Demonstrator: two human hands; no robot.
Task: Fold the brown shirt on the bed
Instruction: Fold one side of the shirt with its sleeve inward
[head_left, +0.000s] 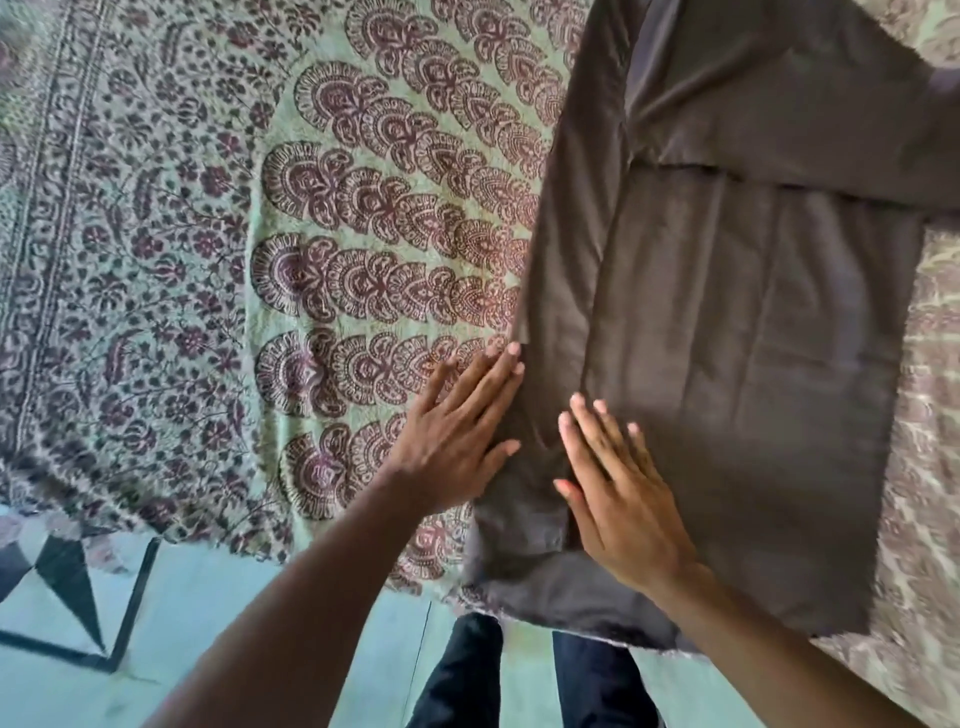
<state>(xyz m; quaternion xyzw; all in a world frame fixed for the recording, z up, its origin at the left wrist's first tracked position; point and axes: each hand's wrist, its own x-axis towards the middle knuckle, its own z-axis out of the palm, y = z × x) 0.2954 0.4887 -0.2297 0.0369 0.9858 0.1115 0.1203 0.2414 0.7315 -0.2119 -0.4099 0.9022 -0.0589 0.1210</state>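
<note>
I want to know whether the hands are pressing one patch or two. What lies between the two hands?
Only brown shirt: a creased strip of it separates the left hand from the right hand, both flat, as the head view shows.

Shirt and bedspread run out of view; fabric hidden under both palms

The brown shirt (727, 322) is cut off by the top and right edges beyond the hands, so collar and far sleeve end cannot be seen. The right hand (618, 493) covers the cloth beneath it; the left hand (457, 441) hides the shirt's side edge and some patterned bedspread (218, 260). Below the hands, dark trouser legs (524, 680) run off the bottom edge. The whole view is softly blurred.
</note>
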